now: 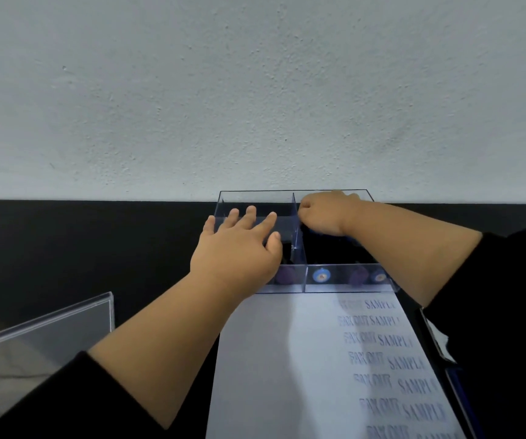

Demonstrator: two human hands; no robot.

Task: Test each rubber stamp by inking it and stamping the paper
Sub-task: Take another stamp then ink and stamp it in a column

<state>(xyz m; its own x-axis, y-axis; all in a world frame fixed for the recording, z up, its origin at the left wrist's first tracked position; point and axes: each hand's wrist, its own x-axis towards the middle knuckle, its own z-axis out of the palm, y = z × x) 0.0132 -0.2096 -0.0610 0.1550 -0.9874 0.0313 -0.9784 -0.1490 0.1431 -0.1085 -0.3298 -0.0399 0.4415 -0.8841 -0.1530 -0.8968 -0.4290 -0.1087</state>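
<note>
A: Status of hands?

B: Left hand (239,245) rests flat, fingers straight, on the clear divided box (350,278). Right hand (325,213) reaches curled into the right compartment; contents of its grip cannot be determined.

A: Risk?

B: Box may slide onto the paper (302,359), smudging prints. Stamps (321,275) lie in the front compartments; their axis is unclear.

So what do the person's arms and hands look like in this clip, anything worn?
Both hands, the left hand and the right hand, are bare: no gloves, rings or watch visible. Each arm wears a black sleeve pushed up, leaving the forearms uncovered. No markings show.
</note>
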